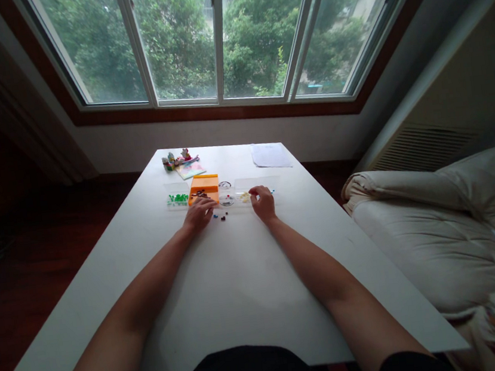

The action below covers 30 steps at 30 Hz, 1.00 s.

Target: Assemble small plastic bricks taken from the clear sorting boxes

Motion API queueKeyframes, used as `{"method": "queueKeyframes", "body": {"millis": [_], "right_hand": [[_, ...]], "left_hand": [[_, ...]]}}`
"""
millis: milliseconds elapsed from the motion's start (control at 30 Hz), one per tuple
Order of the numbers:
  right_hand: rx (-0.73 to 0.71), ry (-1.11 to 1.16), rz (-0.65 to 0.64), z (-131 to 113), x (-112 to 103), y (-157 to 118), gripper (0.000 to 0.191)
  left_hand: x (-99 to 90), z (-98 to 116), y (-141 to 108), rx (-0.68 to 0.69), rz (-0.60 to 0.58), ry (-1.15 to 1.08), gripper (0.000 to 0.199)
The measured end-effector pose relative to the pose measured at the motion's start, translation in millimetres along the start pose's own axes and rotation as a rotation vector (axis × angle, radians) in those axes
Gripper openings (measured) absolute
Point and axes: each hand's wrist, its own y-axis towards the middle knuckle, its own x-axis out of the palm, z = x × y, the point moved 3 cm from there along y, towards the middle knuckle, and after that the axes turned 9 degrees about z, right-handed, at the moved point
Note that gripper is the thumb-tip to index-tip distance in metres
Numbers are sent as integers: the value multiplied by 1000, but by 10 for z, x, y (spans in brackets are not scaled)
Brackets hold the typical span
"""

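My left hand (pixel 200 213) rests at the front of an open orange box (pixel 204 182), its fingers stretched out and apart. Dark brown small pieces lie in that box. My right hand (pixel 264 202) is bent over a clear box (pixel 269 181) of pale yellow pieces (pixel 245 197). Its thumb and fingertips are drawn together at the pieces; whatever is between them is too small to make out. Between the hands, a few tiny dark and blue pieces (pixel 223 218) lie on the white table. A round clear container (pixel 226 201) with a few small bits stands between the boxes.
A clear box with green pieces (pixel 179 199) stands left of the orange box. Small colourful brick figures (pixel 170 161) and a pastel card (pixel 191 169) lie at the back left. White paper sheets (pixel 269 155) lie at the back right. A cream sofa (pixel 416 237) stands to the right.
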Motion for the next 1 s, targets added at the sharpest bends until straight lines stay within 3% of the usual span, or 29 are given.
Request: {"method": "queueKeyframes", "body": {"millis": [100, 233, 433, 600, 800, 1000], "right_hand": [[-31, 16, -22, -61, 7, -10, 22], [-72, 66, -108, -229, 50, -53, 22], [-272, 182, -439, -714, 240, -305, 20], [-412, 129, -613, -936, 397, -551, 58], [-429, 88, -661, -914, 528, -638, 62], [-356, 76, -587, -826, 518, -580, 54]], "left_hand": [[-38, -128, 5, -76, 86, 53, 38], [-42, -225, 0, -140, 76, 99, 42], [-92, -220, -14, -171, 150, 116, 38], [-141, -201, -25, -219, 209, 114, 35], [-126, -217, -28, -242, 220, 107, 31], [-106, -244, -27, -250, 214, 87, 30]]}}
